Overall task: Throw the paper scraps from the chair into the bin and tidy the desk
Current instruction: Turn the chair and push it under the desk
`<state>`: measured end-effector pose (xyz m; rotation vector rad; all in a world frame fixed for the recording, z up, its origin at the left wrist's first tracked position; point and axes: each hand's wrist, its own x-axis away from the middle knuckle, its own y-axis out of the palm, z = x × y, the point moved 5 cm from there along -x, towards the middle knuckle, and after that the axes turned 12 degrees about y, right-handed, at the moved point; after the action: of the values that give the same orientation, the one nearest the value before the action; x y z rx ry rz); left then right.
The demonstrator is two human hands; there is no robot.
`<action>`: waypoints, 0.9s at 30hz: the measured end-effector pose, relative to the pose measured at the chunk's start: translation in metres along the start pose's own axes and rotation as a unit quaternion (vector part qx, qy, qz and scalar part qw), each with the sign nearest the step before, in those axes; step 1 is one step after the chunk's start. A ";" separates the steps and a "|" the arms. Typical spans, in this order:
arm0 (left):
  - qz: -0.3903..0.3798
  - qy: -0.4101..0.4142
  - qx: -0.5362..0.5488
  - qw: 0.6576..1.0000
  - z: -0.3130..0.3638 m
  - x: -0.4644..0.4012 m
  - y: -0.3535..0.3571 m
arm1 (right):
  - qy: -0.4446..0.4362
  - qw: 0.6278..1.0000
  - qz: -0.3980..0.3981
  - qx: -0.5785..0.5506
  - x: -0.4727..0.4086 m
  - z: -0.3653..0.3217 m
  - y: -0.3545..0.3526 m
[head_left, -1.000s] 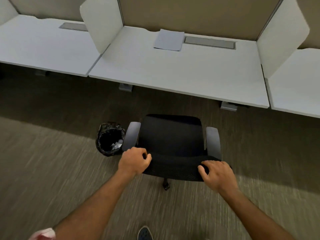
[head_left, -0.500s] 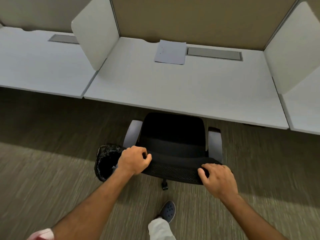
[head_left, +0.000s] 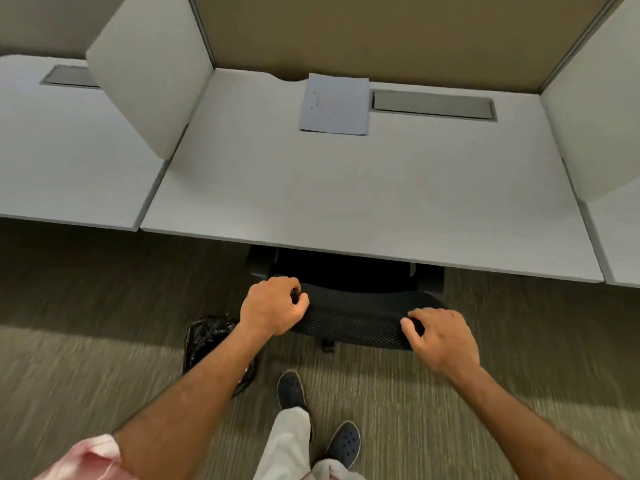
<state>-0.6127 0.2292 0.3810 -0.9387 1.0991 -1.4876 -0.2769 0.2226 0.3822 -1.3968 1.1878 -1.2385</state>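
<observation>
A black mesh office chair point(head_left: 349, 306) sits mostly tucked under the white desk point(head_left: 346, 209); only its backrest top and part of the seat show. My left hand point(head_left: 273, 306) grips the left end of the backrest top, and my right hand point(head_left: 440, 336) grips its right end. The bin point(head_left: 207, 337), lined with a black bag, stands on the carpet left of the chair, partly hidden behind my left forearm. A sheet of paper point(head_left: 334, 103) lies flat at the back of the desk.
White divider panels point(head_left: 149, 74) rise at both sides of the desk, with neighbouring desks point(head_left: 69, 150) beyond. A grey cable flap point(head_left: 433, 105) sits next to the paper. My feet in dark clogs point(head_left: 291, 389) stand on the striped carpet behind the chair.
The chair has rolled forward under the desk with both hands on its backrest. I have stepped closer, and the bin now lies beside and behind my left forearm.
</observation>
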 end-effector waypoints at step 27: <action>-0.093 0.011 0.047 0.994 -0.028 -0.086 -0.014 | 0.032 0.995 -0.093 0.007 -0.095 -0.023 -0.017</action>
<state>-0.6277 0.3190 0.3849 -0.9822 0.9679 -1.6903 -0.3017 0.3185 0.3885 -1.4943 1.1097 -1.4265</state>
